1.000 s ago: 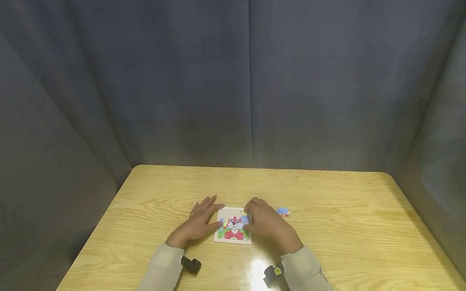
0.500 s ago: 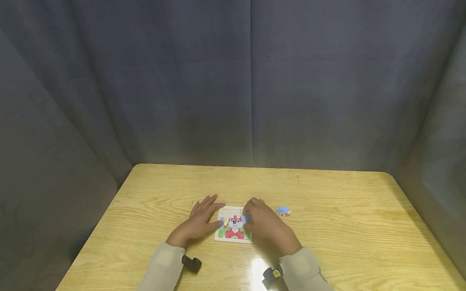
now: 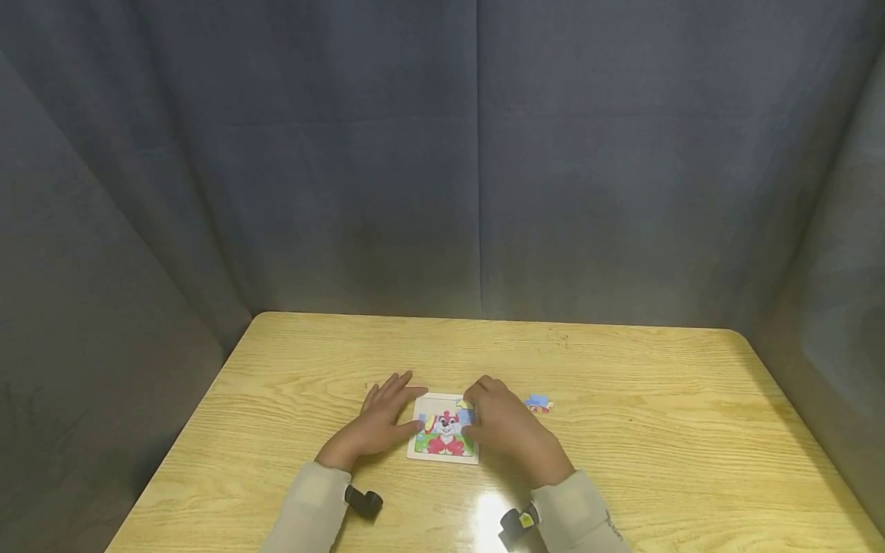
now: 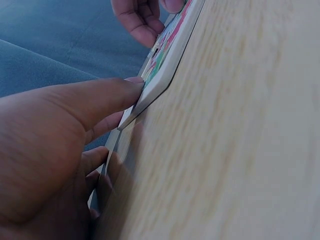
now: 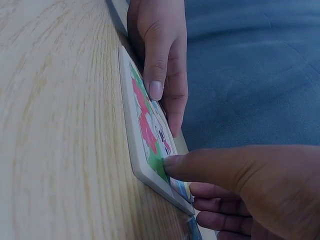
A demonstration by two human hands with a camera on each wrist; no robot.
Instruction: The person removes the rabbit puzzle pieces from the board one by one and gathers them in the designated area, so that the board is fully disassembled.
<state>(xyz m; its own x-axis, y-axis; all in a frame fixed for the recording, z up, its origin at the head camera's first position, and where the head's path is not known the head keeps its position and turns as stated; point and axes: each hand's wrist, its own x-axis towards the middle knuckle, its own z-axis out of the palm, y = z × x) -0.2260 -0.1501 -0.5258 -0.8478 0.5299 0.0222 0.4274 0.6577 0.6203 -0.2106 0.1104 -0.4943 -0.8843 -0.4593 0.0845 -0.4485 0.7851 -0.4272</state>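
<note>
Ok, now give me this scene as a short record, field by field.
Puzzle: framed picture of a red-and-white animal, flat on the table; bare patch at far left
Left hand: fingers spread, thumb on the puzzle's left side
Right hand: thumb on the puzzle's right side, fingers bent; unclear if it pinches anything
Loose: blue-and-red bits, right of the puzzle; count unclear
Backdrop: dark curtain

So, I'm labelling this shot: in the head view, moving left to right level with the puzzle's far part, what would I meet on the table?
Left hand, puzzle, right hand, loose puzzle pieces.
</note>
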